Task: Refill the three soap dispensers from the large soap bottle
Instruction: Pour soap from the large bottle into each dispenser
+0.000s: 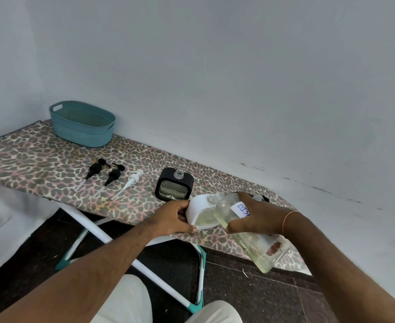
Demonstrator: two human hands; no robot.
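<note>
Pale yellow soap fills the large bottle (250, 231) that my right hand (259, 215) grips around its upper body, fingers curled over the far side and thumb underneath, tilting its mouth against the open neck of the white dispenser (201, 213). My left hand (175, 217) pinches that dispenser's left edge between thumb and fingertips, steadying it on the ironing board (40, 159). Beyond my fingers stands the black dispenser (174, 185), uncapped, with three pumps (112, 177) lying further left of it.
</note>
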